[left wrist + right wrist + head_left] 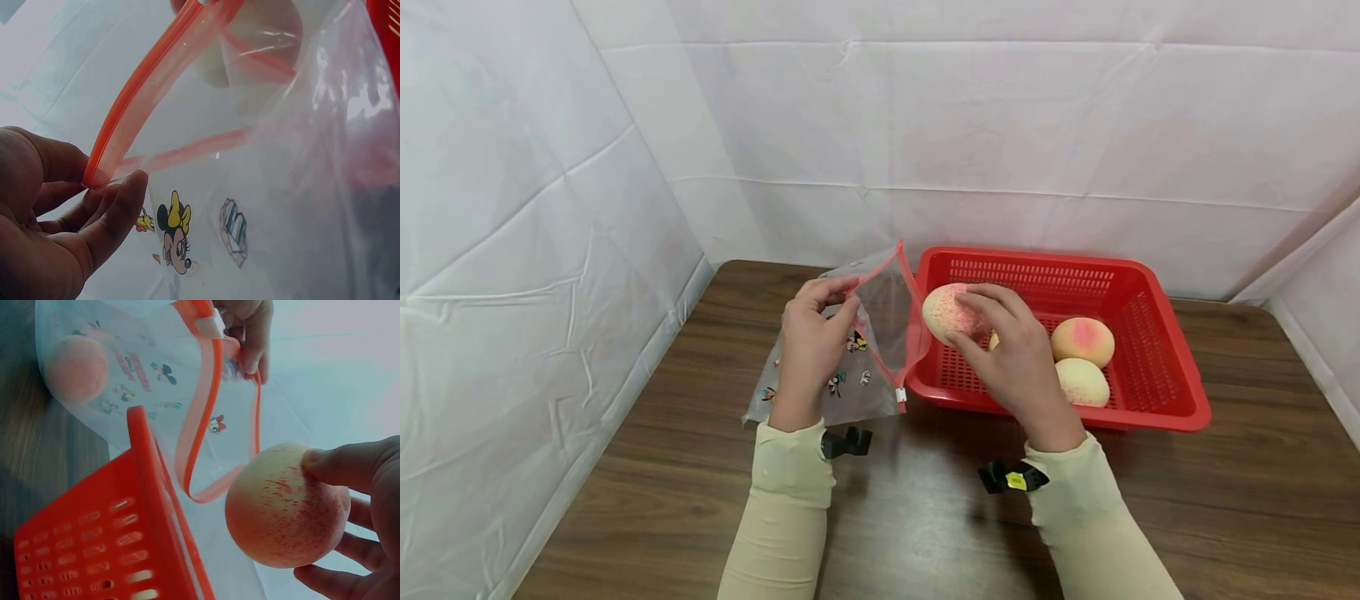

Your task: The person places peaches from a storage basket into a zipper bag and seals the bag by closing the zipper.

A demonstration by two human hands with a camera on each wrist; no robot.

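Observation:
My left hand (814,337) pinches the pink edge of a clear zip bag (880,392) printed with cartoon figures. The bag's mouth gapes toward the basket, and a white slider sits on its zip. Through the plastic in the right wrist view, a peach (76,369) shows inside the bag. My right hand (1011,354) holds another peach (950,312), yellowish with pink speckles, between thumb and fingers at the bag's mouth, above the basket's left side. The left wrist view shows my left thumb and fingers (119,206) on the zip strip.
A red plastic basket (1172,367) with slotted walls stands on the dark wooden table (925,517). In it lie a pink-blushed peach (1082,342), a paler peach (1082,382) and one mostly hidden behind my right hand. White sheeting (1000,125) hangs behind the table.

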